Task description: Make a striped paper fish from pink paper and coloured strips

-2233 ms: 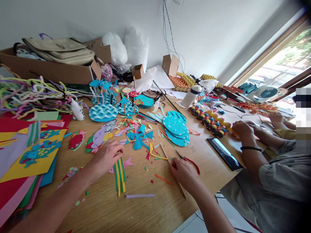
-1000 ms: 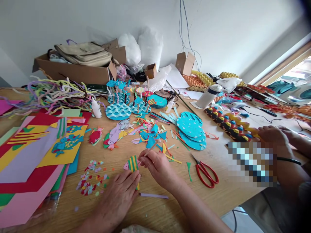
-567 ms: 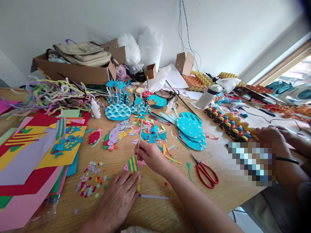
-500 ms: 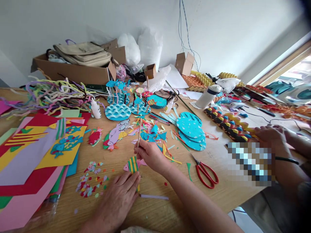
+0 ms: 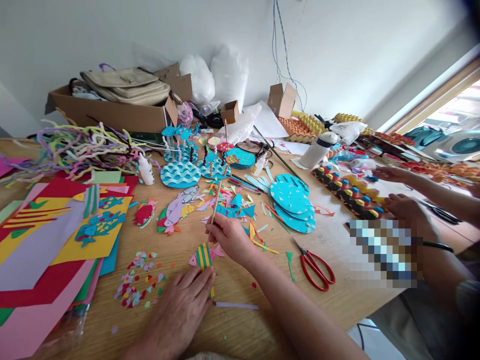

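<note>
The right hand [image 5: 232, 237] is closed in a pinch around a thin wooden stick [image 5: 216, 200], whose upper end leans toward 12 to 1 o'clock. The left hand [image 5: 185, 302] lies flat, palm down, gripping nothing, its fingers side by side over the yellow and green strips.

Those strips cross the striped paper fish [image 5: 203, 255], flat on the table [image 5: 270, 325], just beyond the left fingertips. The stick's lower end is at the fish's upper edge; whether they touch I cannot tell.

The fish should be very light, thin and bendable, easily creased or torn and quick to slide if brushed. It is best pressed flat on its body or lifted by an edge, sparing the narrow pink tail. The loose strip ends would probably curl or shift unless pinned. The stick looks light and stiff, liable to roll if set down; a pinch low on the shaft should steer it best.

Taking the fish as the clock's centre, a lilac strip [image 5: 238, 306] lies at 4 to 5 o'clock, paper dots [image 5: 131, 290] toward 8 to 9, red-handled scissors [image 5: 317, 270] at 3, and blue discs [image 5: 290, 200] at 2.
</note>
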### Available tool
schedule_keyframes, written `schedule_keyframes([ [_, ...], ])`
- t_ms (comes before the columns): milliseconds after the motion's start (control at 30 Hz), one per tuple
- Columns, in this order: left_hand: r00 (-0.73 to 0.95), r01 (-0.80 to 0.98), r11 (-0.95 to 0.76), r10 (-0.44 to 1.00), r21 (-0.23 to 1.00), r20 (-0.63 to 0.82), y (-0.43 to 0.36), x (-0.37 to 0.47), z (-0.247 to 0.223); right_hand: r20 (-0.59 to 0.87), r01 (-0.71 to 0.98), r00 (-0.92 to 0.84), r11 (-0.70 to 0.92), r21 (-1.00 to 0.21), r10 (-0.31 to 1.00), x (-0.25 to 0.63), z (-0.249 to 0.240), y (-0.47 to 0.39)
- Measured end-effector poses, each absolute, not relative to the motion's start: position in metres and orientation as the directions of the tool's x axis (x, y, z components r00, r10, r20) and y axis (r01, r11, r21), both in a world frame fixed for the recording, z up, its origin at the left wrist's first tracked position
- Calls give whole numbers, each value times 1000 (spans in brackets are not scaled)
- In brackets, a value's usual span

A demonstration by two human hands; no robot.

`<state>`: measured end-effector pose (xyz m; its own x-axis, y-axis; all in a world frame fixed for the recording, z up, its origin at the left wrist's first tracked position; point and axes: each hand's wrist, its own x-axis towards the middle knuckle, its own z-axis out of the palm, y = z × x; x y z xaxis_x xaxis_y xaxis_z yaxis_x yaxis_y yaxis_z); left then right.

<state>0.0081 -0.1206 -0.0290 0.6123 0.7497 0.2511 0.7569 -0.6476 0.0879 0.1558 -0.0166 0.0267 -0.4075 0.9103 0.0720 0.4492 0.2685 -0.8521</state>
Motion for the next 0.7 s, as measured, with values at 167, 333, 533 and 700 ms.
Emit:
schedule_keyframes([
  [167, 607, 752, -652, 743, 99, 281, -122, 9, -32, 123, 451, -401, 312, -836, 908, 158, 29, -20],
  [333, 592, 745, -660, 722, 99, 358, -121, 5, -30, 161, 469, -416, 363, -805, 895, 166, 31, -37],
  [533, 482, 721, -571, 821, 393, 307, -88, -11, 2, 195, 473, -412, 392, -789, 890, 171, 29, -49],
  [700, 482, 682, -514, 851, 520, 210, -59, -9, 1, 182, 490, -426, 395, -777, 886, 170, 27, -51],
])
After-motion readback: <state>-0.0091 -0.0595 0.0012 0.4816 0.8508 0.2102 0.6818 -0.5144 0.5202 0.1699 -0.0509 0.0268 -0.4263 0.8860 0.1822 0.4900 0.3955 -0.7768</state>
